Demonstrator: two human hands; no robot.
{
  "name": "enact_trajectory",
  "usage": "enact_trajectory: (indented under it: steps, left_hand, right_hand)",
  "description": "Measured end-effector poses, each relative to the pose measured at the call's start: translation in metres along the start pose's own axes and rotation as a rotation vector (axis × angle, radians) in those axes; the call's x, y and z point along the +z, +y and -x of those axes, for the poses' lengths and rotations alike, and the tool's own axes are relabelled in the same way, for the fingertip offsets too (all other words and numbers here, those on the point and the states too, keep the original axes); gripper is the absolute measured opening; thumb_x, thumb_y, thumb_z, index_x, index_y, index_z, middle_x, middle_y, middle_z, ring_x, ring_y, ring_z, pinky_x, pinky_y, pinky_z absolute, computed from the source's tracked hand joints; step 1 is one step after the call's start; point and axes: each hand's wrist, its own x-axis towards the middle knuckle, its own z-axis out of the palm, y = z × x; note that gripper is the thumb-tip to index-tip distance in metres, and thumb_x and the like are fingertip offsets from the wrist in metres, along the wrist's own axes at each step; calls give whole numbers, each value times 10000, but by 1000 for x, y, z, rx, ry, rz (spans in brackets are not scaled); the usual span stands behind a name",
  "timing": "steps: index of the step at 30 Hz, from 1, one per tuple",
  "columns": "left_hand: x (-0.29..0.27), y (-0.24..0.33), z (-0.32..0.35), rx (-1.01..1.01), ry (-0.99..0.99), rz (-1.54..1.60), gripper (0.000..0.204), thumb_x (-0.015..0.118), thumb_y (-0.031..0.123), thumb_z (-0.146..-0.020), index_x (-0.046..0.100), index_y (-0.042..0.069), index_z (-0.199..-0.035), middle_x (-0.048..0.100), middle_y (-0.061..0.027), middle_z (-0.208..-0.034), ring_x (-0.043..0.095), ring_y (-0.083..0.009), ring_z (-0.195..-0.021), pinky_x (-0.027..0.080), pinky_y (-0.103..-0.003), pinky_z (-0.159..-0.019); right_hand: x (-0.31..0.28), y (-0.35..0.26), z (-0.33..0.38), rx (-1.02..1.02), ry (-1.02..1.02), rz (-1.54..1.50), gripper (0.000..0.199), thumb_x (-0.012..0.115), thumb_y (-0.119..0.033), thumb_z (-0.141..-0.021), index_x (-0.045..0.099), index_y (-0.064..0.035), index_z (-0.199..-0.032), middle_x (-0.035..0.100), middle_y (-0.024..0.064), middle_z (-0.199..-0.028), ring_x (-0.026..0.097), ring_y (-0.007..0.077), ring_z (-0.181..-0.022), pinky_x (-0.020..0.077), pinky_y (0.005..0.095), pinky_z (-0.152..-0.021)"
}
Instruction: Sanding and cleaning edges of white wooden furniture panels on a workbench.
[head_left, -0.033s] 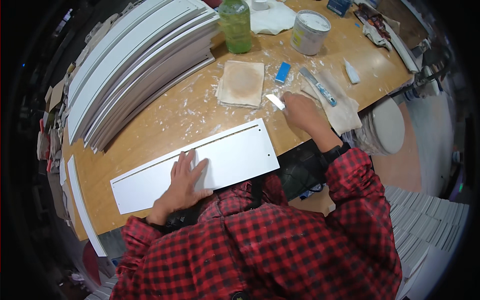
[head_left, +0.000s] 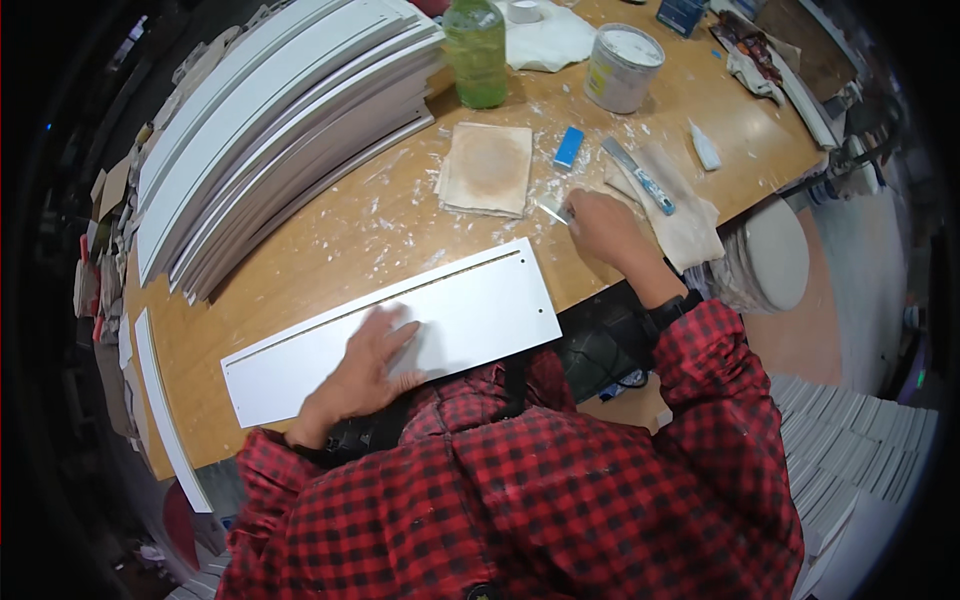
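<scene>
A long white panel (head_left: 465,307) lies along the near edge of the bench, with a narrow groove near its far edge and small dark holes at its right end. Over its middle is my left hand (head_left: 368,362), open, its fingertips blurred by motion. My right hand (head_left: 604,228) is closed around a small putty knife (head_left: 552,208), whose flat blade points left just above the bench; the handle is hidden in my fist. Beside that hand, a folded cloth (head_left: 682,228) carries a second putty knife (head_left: 640,177). A blue block (head_left: 568,147) lies farther off.
A tall stack of white panels (head_left: 300,130) fills the far left. Farther back stand a green bottle (head_left: 475,60) and a tub of white filler (head_left: 624,68). A stained cloth pad (head_left: 487,168) and a white tube (head_left: 704,147) lie on the bench (head_left: 330,265).
My left hand's fingers have shifted and blurred over the panel. The putty knife's blade has turned and dropped slightly in my right hand. The objects on the bench stay in place.
</scene>
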Motion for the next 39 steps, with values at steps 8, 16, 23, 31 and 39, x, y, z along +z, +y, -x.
enact_trajectory:
  steps: [8,16,23,31,39]
  left_hand:
    - [-90,123,27,1037,-178,1108,361,580,264,-874,595,-69,-1013,607,-206,-1024,581,-346,-962,458,-395,-869]
    - [-85,136,51,1283,-453,1152,378,583,287,-869,579,-45,-1051,600,-200,-1047,583,-336,-960,458,-391,-874]
    - [-66,146,46,1324,-507,1135,397,585,306,-865,566,-24,-1083,594,-195,-1068,584,-327,-958,458,-387,-878]
    - [-67,170,18,1278,-471,1172,421,588,329,-860,550,0,-1121,587,-190,-1091,586,-316,-956,458,-384,-883]
    - [-92,193,21,1401,-547,1144,450,590,351,-855,534,24,-1158,580,-185,-1114,588,-305,-954,458,-380,-888]
  right_hand:
    - [3,-6,21,-87,129,49,80,548,-101,-766,561,-32,-803,566,184,-828,555,367,-811,445,465,-700]
    - [3,-19,28,28,115,115,168,564,-38,-743,516,-53,-904,581,177,-809,576,367,-777,453,457,-672]
    - [12,0,27,-72,87,54,233,582,-50,-727,511,-40,-948,591,182,-839,572,384,-784,454,438,-675]
    - [9,-15,42,87,397,-449,263,451,-61,-809,492,-2,-1062,525,138,-747,533,221,-648,422,343,-610]
    - [3,-51,75,93,374,-548,379,392,-79,-870,467,45,-1220,584,208,-1053,568,258,-985,424,322,-857]
